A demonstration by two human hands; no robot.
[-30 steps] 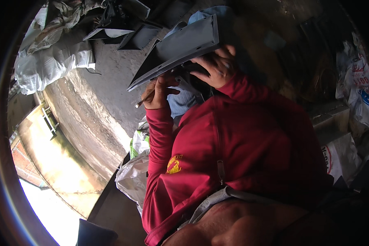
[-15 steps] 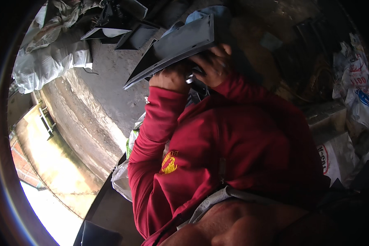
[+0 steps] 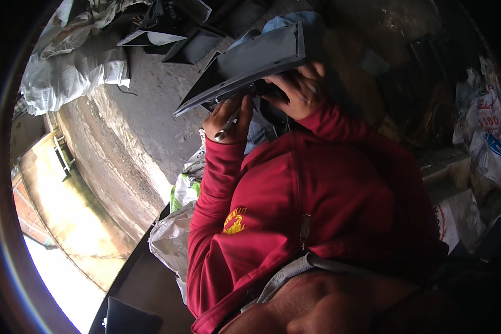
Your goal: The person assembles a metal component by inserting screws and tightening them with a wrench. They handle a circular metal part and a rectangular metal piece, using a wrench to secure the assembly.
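Note:
A dark grey metal piece [image 3: 256,58], shaped like a shallow tray with raised edges and small holes, is tilted in front of me. My right hand [image 3: 301,92] grips its near right side, fingers curled against the edge and thumb below. Under the near left edge, my left hand [image 3: 227,118] is closed around a slim shiny metal tool that looks like a spanner [image 3: 222,134]. The left fingertips reach up to the underside of the piece, where the piece hides the point of contact.
Similar dark metal pieces [image 3: 193,45] lie on the grey floor [image 3: 156,106] ahead. White sacks [image 3: 75,78] sit at the far left, with printed bags [image 3: 484,119] at the right. A white and green bag [image 3: 185,192] is beside my left arm. A pale ledge [image 3: 448,164] stands at right.
My left hand has turned and drawn slightly down from the right hand, and the shiny tool now shows at its lower side. The metal piece has shifted a little to the right.

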